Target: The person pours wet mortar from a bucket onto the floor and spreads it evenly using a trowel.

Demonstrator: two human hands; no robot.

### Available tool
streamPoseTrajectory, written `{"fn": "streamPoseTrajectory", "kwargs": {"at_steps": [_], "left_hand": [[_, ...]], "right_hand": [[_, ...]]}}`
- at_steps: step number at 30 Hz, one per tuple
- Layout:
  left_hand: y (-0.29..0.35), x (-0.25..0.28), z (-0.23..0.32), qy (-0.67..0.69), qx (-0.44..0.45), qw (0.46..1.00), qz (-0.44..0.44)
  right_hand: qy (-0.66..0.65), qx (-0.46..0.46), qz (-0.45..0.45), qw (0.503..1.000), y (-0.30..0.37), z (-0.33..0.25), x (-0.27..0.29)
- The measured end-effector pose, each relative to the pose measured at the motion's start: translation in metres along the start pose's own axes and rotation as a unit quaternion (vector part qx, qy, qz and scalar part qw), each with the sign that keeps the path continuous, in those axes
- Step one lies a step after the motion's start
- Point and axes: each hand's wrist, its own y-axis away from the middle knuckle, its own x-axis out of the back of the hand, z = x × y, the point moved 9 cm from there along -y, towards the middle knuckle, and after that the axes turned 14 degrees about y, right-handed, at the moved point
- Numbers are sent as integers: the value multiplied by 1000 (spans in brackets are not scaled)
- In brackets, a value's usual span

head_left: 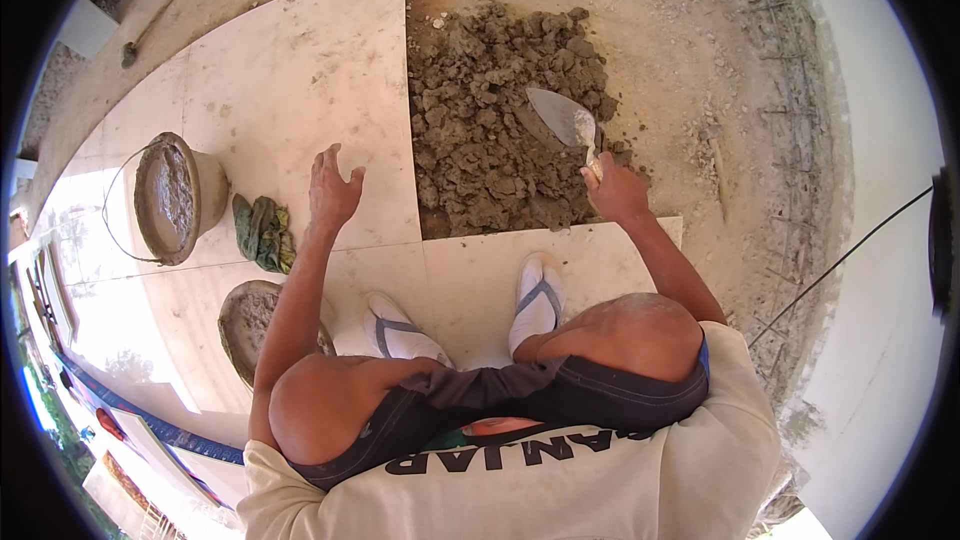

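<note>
Trowel (568, 120) held over brown heap (470, 130) by right hand (617, 190), fingers wrapped round handle (595, 168); left hand (335, 190) held above pale panel (300, 70), near its right edge, thumb and fingers spread.

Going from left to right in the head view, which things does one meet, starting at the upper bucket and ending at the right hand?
Upper bucket, cloth, left hand, left foot, trowel, right hand.

One head-worn fisheye, left of a pair, looking steeply down past the wearer's shirt (560, 500), nearest along the lower edge. Left hand (334, 192) and right hand (617, 192) farther off, mid-frame; pale board (300, 90) edge bows toward the rim.
</note>
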Motion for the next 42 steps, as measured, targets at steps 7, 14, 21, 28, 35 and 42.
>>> {"fn": "streamPoseTrajectory", "kwargs": {"at_steps": [7, 14, 21, 28, 35, 42], "left_hand": [[-5, -12, -5, -20, -3, 1000, -10], [-2, 0, 10, -20, -1, 1000, -17], [3, 0, -8, -25, 14, 1000, -10], [9, -7, 0, -20, 9, 999, -26], [40, -65, 30, -3, -62, 990, -124], [78, -114, 72, -13, -133, 963, -235]], "right_hand": [[-2, 6, 47, 999, -43, 10, 2], [-97, -146, 19, 984, -45, 37, 43], [-128, -26, -29, 991, -5, 4, -42], [-217, -32, -96, 971, 55, -25, -43], [-281, -7, -155, 947, 111, -88, -82], [-201, 101, -169, 960, 84, -154, -72]]}}
